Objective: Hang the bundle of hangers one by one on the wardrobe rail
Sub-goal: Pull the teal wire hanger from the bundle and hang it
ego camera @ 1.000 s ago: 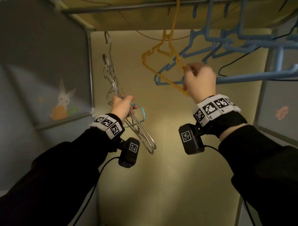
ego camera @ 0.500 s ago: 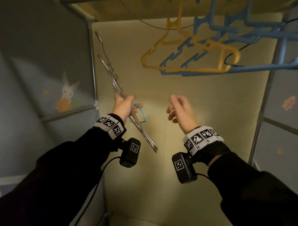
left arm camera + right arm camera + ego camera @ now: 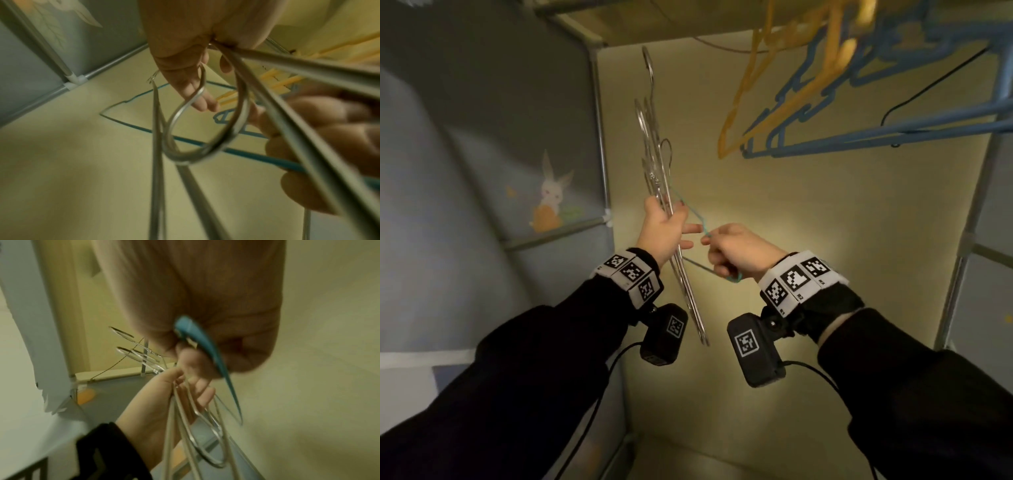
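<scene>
- The left hand (image 3: 664, 228) grips the bundle of metal wire hangers (image 3: 654, 164) around its middle, hooks pointing up and bottom bars hanging past the wrist; held upright like this, probably so the other hand can pick one out.
- The right hand (image 3: 736, 255) is curled around a thin teal wire hanger (image 3: 697, 219), just beside the left hand's fingers. The teal wire runs from the bundle across to the right fist, so it looks part-way out of the bunch.
- In the right wrist view a teal end (image 3: 197, 344) sticks out between the curled fingers; which part of the hanger this is I cannot tell.
- Overhead, an orange plastic hanger (image 3: 750, 99) and blue plastic hangers (image 3: 859, 137) already hang, so the task seems well along, with the metal ones left.
- The rail itself is cut off at the top edge; the upper hangers are blurred.
- How many metal hangers remain cannot be counted; the wires overlap.
- The wardrobe's grey side panel carries a rabbit picture (image 3: 553, 192).
</scene>
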Action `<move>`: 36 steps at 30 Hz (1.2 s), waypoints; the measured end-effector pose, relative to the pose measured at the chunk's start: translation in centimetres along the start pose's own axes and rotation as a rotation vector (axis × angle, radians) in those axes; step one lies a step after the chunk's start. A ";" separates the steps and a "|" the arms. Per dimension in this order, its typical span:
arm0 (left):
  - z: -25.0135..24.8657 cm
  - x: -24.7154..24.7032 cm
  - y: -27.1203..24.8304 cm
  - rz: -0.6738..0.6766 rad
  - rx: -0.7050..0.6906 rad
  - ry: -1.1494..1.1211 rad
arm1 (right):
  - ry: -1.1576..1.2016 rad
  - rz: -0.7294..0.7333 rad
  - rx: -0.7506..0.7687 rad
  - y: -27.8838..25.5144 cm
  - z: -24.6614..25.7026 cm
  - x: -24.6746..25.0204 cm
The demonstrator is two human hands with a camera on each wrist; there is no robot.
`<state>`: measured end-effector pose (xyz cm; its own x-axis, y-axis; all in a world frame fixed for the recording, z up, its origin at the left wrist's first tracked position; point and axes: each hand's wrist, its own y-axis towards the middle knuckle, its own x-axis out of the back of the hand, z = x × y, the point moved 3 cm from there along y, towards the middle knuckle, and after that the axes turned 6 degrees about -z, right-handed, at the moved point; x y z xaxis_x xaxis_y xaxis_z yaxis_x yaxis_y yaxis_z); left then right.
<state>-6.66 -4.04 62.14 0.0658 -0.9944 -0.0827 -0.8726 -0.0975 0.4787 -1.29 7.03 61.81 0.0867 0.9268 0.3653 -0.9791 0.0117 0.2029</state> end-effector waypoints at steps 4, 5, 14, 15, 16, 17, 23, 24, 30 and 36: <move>-0.1 1.3 0.5 -0.062 0.030 -0.027 | -0.001 -0.166 0.034 0.1 -0.5 1.2; -0.1 1.6 0.6 -0.087 0.041 -0.039 | -0.040 -0.178 0.067 0.0 -0.4 1.4; 1.3 4.0 -0.1 -0.253 0.144 -0.166 | -0.472 -0.511 0.331 -0.9 1.2 2.3; 1.5 4.4 -0.1 -0.256 0.145 -0.159 | -0.508 -0.540 0.360 -0.8 1.6 2.1; 1.6 4.8 0.0 -0.258 0.141 -0.146 | -0.534 -0.572 0.388 -0.5 2.0 2.0; 1.7 5.1 0.2 -0.256 0.135 -0.133 | -0.546 -0.602 0.412 -0.1 2.5 1.8; 0.7 6.5 3.1 -0.225 0.103 -0.072 | -0.556 -0.768 0.557 1.1 6.5 1.0; 0.4 6.6 3.8 -0.217 0.097 -0.065 | -0.554 -0.798 0.574 1.3 7.1 1.1; -0.7 6.9 7.6 -0.164 0.051 -0.084 | -0.596 -0.915 0.605 3.7 9.9 2.9; -0.3 5.9 10.2 -0.141 0.055 -0.133 | -0.605 -0.993 0.605 3.3 8.8 4.0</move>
<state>-15.03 -10.94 66.81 0.1281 -0.9564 -0.2626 -0.8843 -0.2300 0.4063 -2.61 7.44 71.92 0.9421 0.3048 0.1400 -0.2269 0.2717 0.9353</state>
